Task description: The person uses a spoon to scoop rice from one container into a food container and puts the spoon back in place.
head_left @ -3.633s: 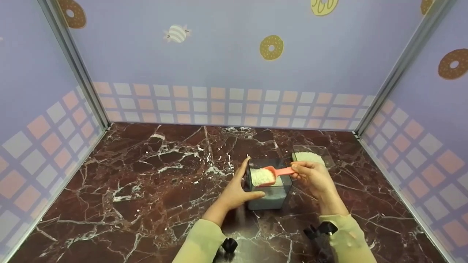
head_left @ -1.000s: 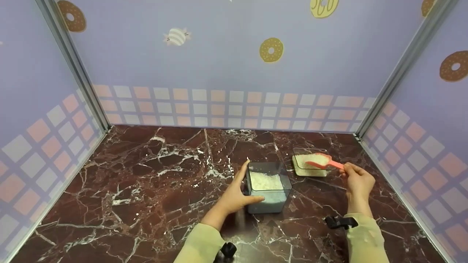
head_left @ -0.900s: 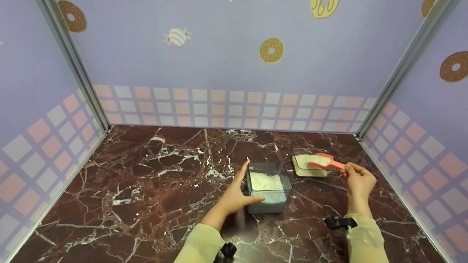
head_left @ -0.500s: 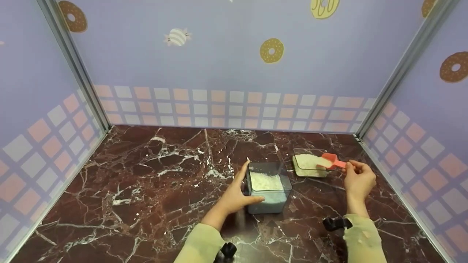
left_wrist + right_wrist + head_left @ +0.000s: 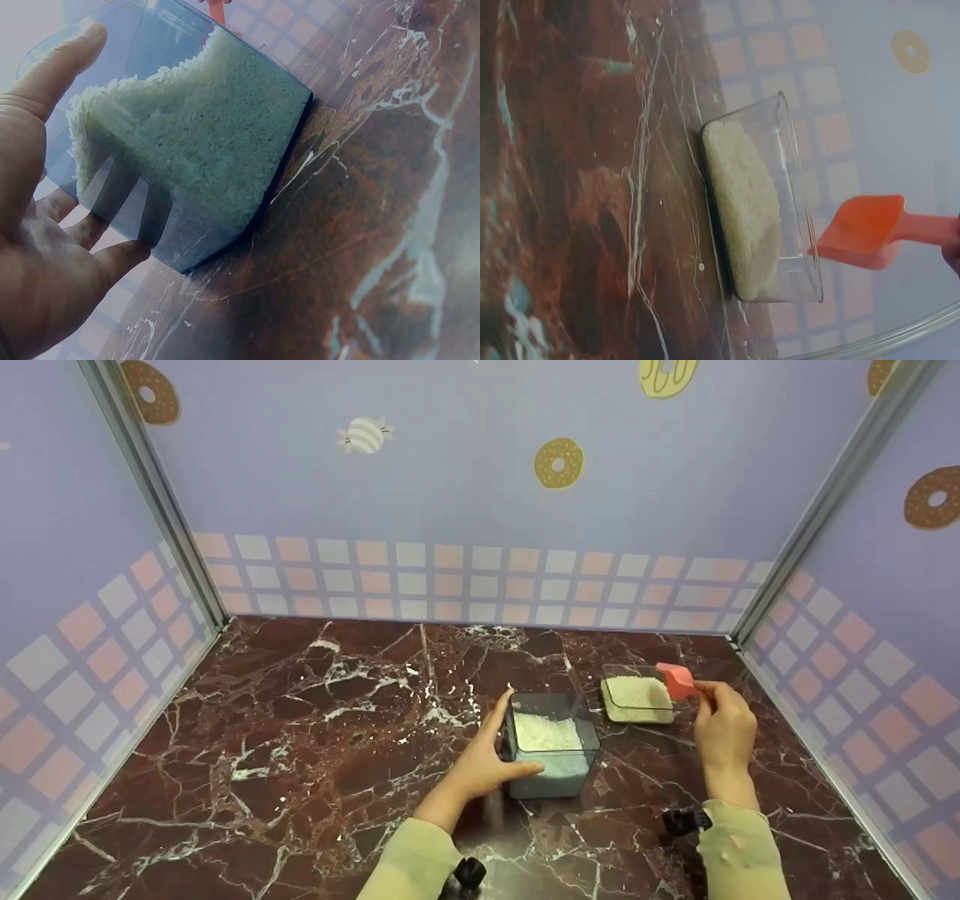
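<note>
My left hand (image 5: 480, 761) grips a dark, see-through square canister (image 5: 551, 769) standing on the table, thumb on the near side and fingers round the left side. White rice (image 5: 202, 127) lies heaped in it. At the right, my right hand (image 5: 726, 731) pinches the handle of a coral-red scoop (image 5: 676, 681). The scoop is tipped steeply, its lip right at the right-hand rim of a small clear box (image 5: 795, 161). No rice shows in the scoop. Pale rice (image 5: 634, 694) fills the lower part of this box.
The dark red marbled table (image 5: 300, 780) has white specks scattered left of the canister. A tiled, doughnut-patterned back wall (image 5: 465, 577) rises behind the box, and side walls meet it at metal corner posts (image 5: 825, 502).
My right hand has carried the rice-laden scoop from the canister to the clear box. Its rice has slid into the box while the scoop tilted up. The left hand stays on the canister.
</note>
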The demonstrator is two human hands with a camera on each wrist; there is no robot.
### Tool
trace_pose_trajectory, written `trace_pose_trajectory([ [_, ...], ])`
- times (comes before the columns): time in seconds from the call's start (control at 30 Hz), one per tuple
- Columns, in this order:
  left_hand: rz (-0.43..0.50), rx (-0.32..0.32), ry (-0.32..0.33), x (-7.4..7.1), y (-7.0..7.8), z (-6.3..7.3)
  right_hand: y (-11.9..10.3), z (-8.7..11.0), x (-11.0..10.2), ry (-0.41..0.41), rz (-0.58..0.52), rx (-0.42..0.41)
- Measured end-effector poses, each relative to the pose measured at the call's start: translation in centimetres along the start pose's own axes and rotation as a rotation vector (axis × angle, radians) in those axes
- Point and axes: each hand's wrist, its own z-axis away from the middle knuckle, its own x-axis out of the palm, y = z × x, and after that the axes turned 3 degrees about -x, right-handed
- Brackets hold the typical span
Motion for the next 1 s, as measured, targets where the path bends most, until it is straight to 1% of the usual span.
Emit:
trace_pose_trajectory([
  [0.07, 0.000, 0.005, 0.004, 0.0, 0.0, 0.0, 0.0, 0.1, 0.1, -0.005, -0.007, -0.022],
  [0.1, 0.000, 0.007, 0.006, 0.0, 0.0, 0.0, 0.1, 0.1, 0.1, -0.008, -0.010, -0.013],
  [0.13, -0.001, 0.009, 0.008, 0.0, -0.1, 0.0, 0.0, 0.2, 0.2, -0.004, -0.011, 0.011],
  [0.17, -0.001, 0.010, 0.009, 0.0, -0.1, 0.0, 0.0, 0.2, 0.2, 0.000, -0.015, 0.054],
  [0.23, -0.003, 0.009, 0.009, 0.0, -0.1, 0.0, 0.0, 0.2, 0.2, 0.015, -0.032, 0.188],
  [0.3, -0.006, 0.010, 0.010, 0.0, -0.1, -0.1, 0.0, 0.0, 0.1, 0.022, -0.079, 0.379],
  [0.33, -0.007, 0.010, 0.011, 0.0, -0.1, -0.1, 0.1, 0.0, 0.0, 0.020, -0.122, 0.483],
  [0.37, -0.007, 0.011, 0.011, 0.0, -0.2, -0.1, 0.1, -0.2, -0.1, 0.021, -0.197, 0.591],
  [0.43, -0.007, 0.013, 0.011, 0.0, -0.2, -0.1, 0.2, -0.5, -0.4, 0.028, -0.394, 0.822],
  [0.53, -0.005, 0.011, 0.012, 0.0, -0.2, -0.1, 0.2, -1.3, -1.0, 0.070, -0.757, 1.158],
  [0.57, -0.005, 0.010, 0.012, 0.0, -0.2, -0.1, 0.2, -1.6, -1.2, 0.091, -0.868, 1.254],
  [0.6, -0.004, 0.010, 0.012, 0.1, -0.2, -0.1, 0.0, -1.9, -1.4, 0.098, -0.958, 1.337],
  [0.63, -0.004, 0.010, 0.012, 0.1, -0.2, -0.1, -0.1, -2.2, -1.6, 0.100, -1.035, 1.394],
  [0.67, 0.002, 0.009, 0.008, 0.1, -0.2, -0.1, -0.4, -2.5, -1.8, 0.089, -1.107, 1.431],
  [0.73, 0.010, 0.007, 0.001, 0.1, -0.2, -0.1, -1.4, -3.1, -2.2, 0.041, -1.210, 1.454],
  [0.8, 0.019, 0.006, -0.007, 0.0, -0.1, -0.1, -2.6, -3.6, -2.6, -0.037, -1.256, 1.412],
  [0.87, 0.026, 0.007, -0.011, 0.0, -0.1, -0.1, -4.1, -4.0, -3.0, -0.122, -1.259, 1.325],
  [0.93, 0.019, 0.016, -0.005, 0.0, -0.2, -0.1, -5.7, -4.2, -3.3, -0.185, -1.210, 1.223],
  [1.0, 0.010, 0.023, 0.004, 0.0, -0.2, -0.1, -7.2, -4.1, -3.4, -0.225, -1.137, 1.099],
])
